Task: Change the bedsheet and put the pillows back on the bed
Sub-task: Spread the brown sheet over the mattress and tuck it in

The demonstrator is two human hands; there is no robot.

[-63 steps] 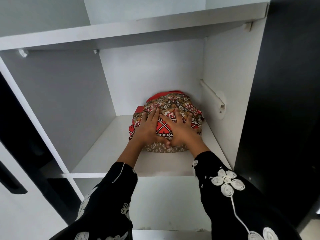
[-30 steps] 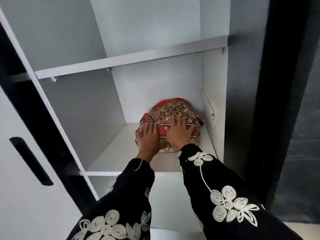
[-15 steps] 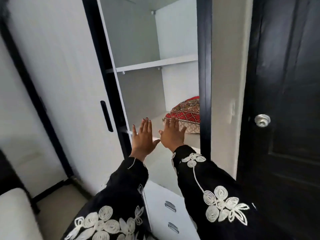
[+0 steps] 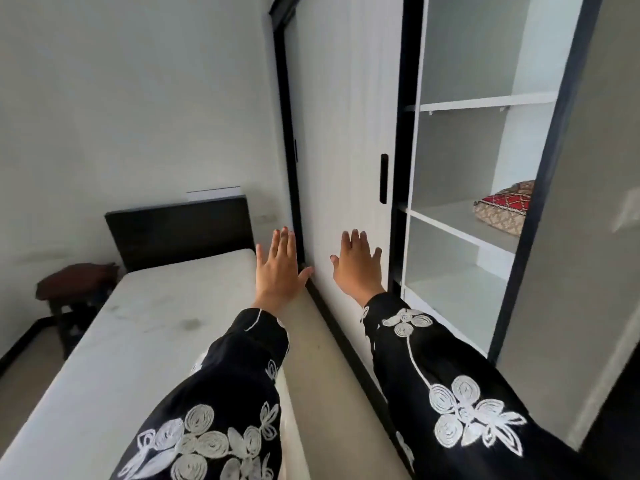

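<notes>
left hand [image 4: 277,268] and right hand [image 4: 356,268] spread, grasping nothing
folded red patterned cloth [image 4: 502,209] seems stowed on white wardrobe shelf [image 4: 446,220]; white mattress [image 4: 138,323] lies bare

Bed [image 4: 145,306] left; wardrobe [image 4: 346,168] right (folded sheet [image 4: 502,211] shelved inside).

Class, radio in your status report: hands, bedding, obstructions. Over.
Left hand and right hand: grips open, empty. Folded patterned cloth on wardrobe shelf; mattress bare. Nothing seen blocking the mattress.

A folded red-and-beige patterned bedsheet [image 4: 502,211] lies on a wardrobe shelf [image 4: 450,221]; the bed [image 4: 138,323] is bare, white and faintly stained.
</notes>
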